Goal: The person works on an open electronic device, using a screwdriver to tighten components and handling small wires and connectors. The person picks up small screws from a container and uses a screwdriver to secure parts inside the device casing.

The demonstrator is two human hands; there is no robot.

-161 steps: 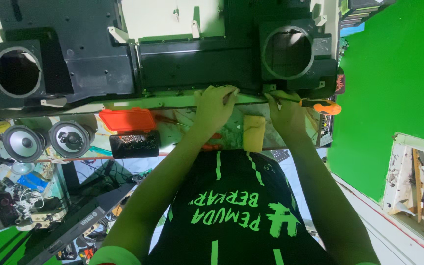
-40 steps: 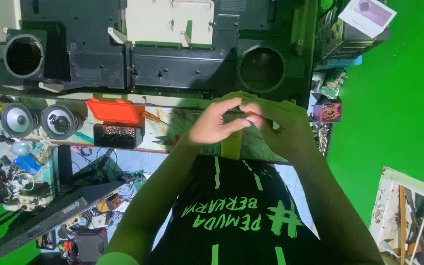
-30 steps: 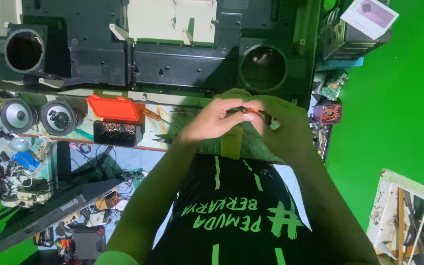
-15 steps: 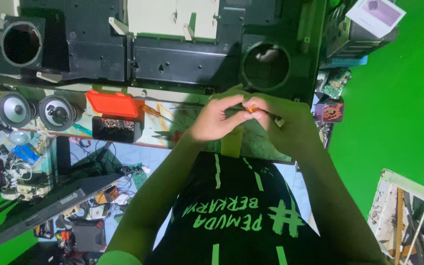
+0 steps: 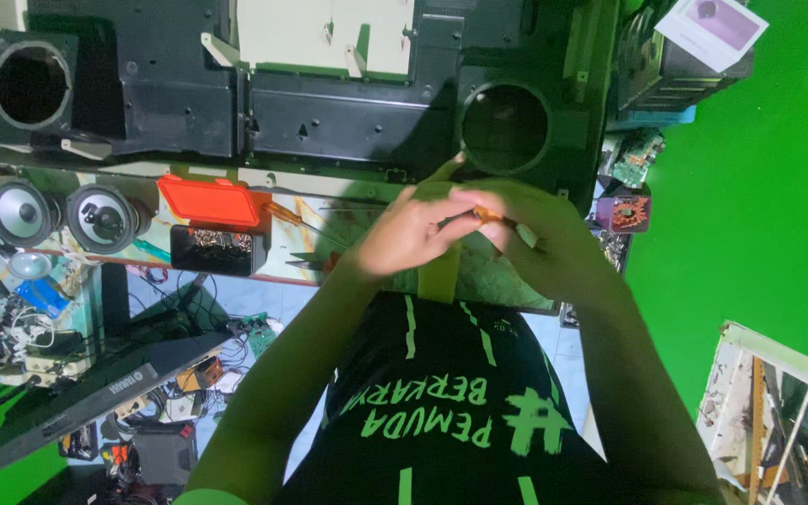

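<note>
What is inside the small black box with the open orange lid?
The black box holds a heap of small shiny metal bits, likely screws. Its orange lid stands open behind it. What lies under the heap, and each piece's exact kind, cannot be made out.
</note>
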